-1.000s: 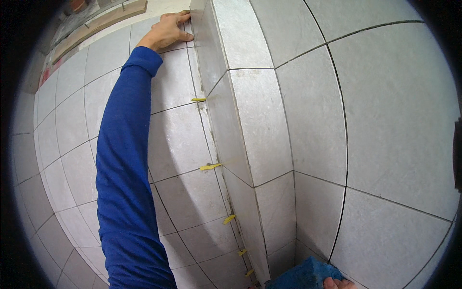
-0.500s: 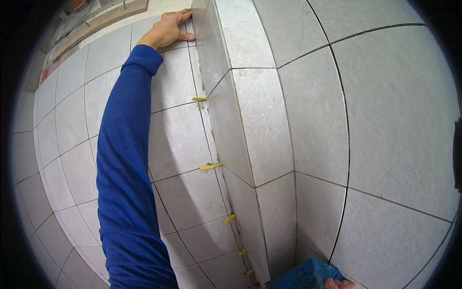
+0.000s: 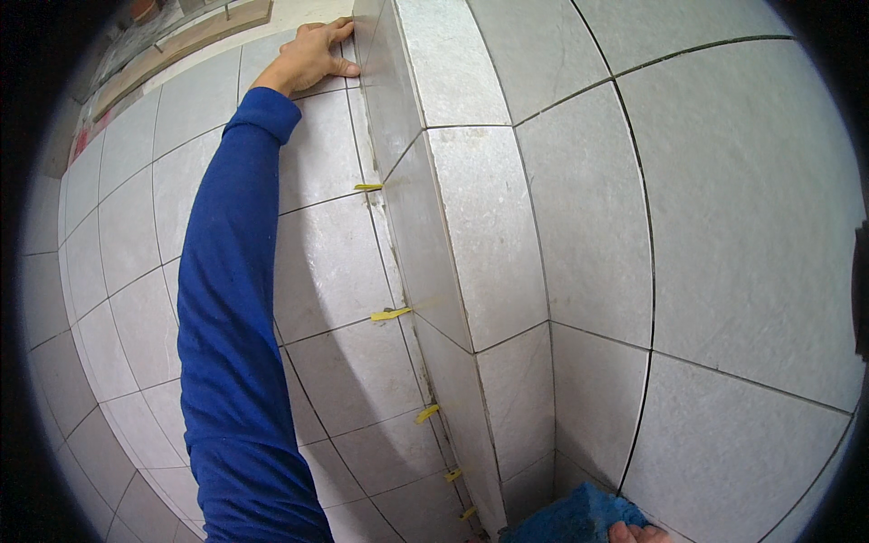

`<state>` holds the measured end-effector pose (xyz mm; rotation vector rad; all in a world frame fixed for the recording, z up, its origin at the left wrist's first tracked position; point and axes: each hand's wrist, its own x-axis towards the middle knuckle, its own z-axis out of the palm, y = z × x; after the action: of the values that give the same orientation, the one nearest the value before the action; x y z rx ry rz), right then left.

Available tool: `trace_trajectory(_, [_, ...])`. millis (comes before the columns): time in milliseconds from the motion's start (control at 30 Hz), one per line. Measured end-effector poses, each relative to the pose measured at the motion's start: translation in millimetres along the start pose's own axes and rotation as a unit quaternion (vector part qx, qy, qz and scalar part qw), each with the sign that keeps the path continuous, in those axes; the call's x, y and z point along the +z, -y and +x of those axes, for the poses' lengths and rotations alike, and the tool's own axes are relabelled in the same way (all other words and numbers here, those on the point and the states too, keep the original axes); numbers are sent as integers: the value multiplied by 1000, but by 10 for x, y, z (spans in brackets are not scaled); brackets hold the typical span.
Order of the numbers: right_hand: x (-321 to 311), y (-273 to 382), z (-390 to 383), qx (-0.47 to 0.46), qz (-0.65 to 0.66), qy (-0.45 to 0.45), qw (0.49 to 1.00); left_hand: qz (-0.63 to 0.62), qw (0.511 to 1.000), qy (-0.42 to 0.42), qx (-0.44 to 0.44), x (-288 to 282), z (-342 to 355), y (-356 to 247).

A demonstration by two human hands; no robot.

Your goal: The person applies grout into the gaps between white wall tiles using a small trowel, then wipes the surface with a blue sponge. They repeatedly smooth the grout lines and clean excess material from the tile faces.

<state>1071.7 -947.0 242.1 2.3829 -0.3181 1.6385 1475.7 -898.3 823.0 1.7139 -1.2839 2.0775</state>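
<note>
At the top, my left hand (image 3: 315, 56) rests against the grey wall tiles (image 3: 335, 258), where they meet the projecting tiled column (image 3: 489, 208). Its thumb and fingers are apart, touching the column's side, and nothing shows in them. My left arm in a blue sleeve stretches up along the wall. Low down, at the foot of the column, the fingertips of my right hand (image 3: 636, 533) are closed on a blue cloth (image 3: 572, 514). Most of that hand is cut off by the lower edge.
Several yellow wedges, such as this yellow tile wedge (image 3: 391, 314), stick out of the joint beside the column. A wooden board (image 3: 186, 56) lies at the upper left, beyond the tiles' top edge. Large grey tiles (image 3: 751, 226) cover the wall on the right.
The view has shifted very slightly, so the column sits a little further left. Both hands keep their places at the wall and on the cloth.
</note>
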Motion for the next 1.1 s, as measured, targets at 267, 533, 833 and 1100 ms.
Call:
trace_trajectory(267, [-13, -9, 7, -7, -7, 7, 1000, 10, 1000, 15, 1, -15, 16, 23])
trace_trajectory(533, [-6, -14, 3, -4, -6, 5, 1000, 6, 1000, 14, 6, 8, 33, 67])
trace_trajectory(833, [-27, 18, 19, 11, 3, 10, 1000, 8, 1000, 21, 7, -27, 26, 33])
trace_trajectory(1100, [-20, -10, 17, 2, 2, 8, 1000, 10, 1000, -10, 23, 37, 28, 69])
